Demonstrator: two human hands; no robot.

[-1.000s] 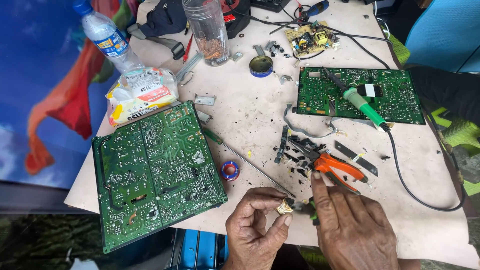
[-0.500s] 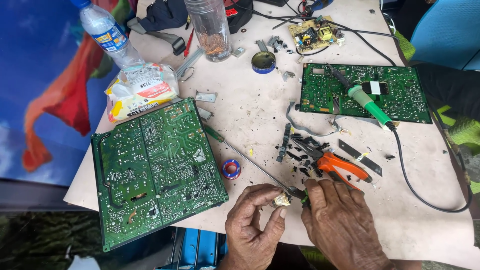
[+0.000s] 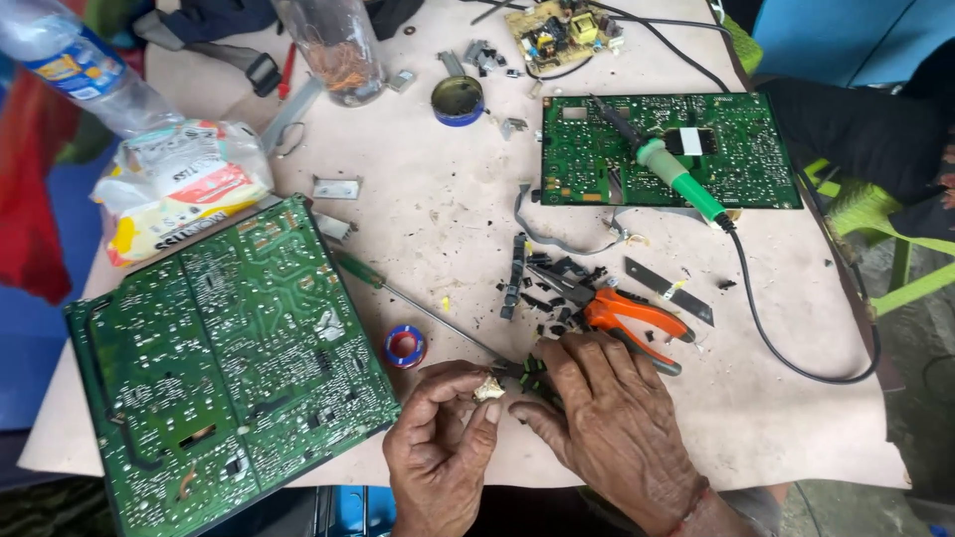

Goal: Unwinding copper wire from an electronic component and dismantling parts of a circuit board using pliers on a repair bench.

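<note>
My left hand (image 3: 438,443) pinches a small pale component (image 3: 487,389) between thumb and fingers at the near edge of the table (image 3: 428,209). My right hand (image 3: 612,428) lies beside it, fingers curled over the dark handle end of a long thin screwdriver (image 3: 418,303) whose shaft runs up and left toward a green tip. Orange-handled pliers (image 3: 622,313) rest just beyond the right hand among several black plastic scraps (image 3: 542,278). A large green circuit board (image 3: 224,363) lies to the left of my hands.
A second green circuit board (image 3: 751,164) sits far right with a green-handled soldering iron (image 3: 676,177) on it, its black cord (image 3: 766,328) looping down. A small blue-red roll (image 3: 405,346), round tin (image 3: 459,99), plastic bottles (image 3: 75,70), a snack packet (image 3: 179,189) and a small yellow-part board (image 3: 562,30) surround.
The view has shifted slightly downward and closer. My hands stay together at the table's near edge, the right one now more over the screwdriver handle.
</note>
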